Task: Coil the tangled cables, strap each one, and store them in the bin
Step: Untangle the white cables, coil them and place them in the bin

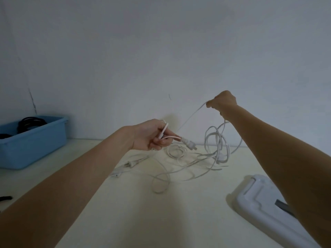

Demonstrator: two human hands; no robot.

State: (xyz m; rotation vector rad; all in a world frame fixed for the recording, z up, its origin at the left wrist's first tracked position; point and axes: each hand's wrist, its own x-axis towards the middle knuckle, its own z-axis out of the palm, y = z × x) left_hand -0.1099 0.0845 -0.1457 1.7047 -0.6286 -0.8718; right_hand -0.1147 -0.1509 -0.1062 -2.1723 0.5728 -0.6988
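My left hand [149, 136] grips the plug end of a white cable, and the plug [189, 143] sticks out to the right of my fingers. The taut white cable [191, 116] runs up from there to my right hand [223, 102], which pinches it high above the table. More loops of it hang tangled below my right wrist. A tangle of white cables [179, 169] lies on the pale table, with a second plug [129, 164] at its left. The blue bin [34, 145] sits at the far left and holds coiled black cables [29, 123].
A white plastic object [265, 201] lies on the table at the lower right, partly under my right forearm. A black strap [5, 198] lies at the left edge. The pale wall stands close behind the table.
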